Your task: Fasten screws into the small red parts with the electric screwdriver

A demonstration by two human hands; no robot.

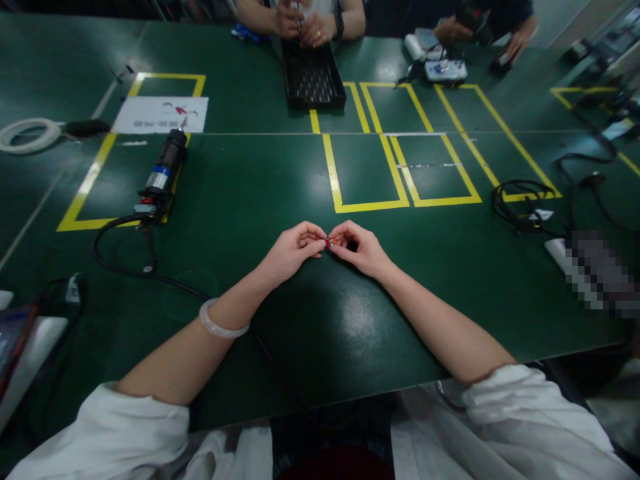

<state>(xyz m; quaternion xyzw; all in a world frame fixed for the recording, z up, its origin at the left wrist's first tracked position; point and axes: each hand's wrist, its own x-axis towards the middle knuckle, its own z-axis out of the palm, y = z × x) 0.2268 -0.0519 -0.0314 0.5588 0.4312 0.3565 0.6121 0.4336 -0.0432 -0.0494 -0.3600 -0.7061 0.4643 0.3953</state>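
Note:
My left hand (294, 250) and my right hand (359, 248) meet fingertip to fingertip over the middle of the green table (320, 320). Both are closed in a pinch on one tiny red and silver part (329, 242) held between them, just above the tabletop. The part is too small to name. A pale bangle (220, 321) sits on my left wrist. Both forearms rest on the table, white sleeves pushed up.
A black and silver cylindrical tool (163, 172) with a black cable (120, 257) lies at left. A black tray (313, 79) stands at the far side before another person's hands (300, 23). Yellow tape boxes (400, 167), coiled cables (523, 203) at right, a white paper (161, 115).

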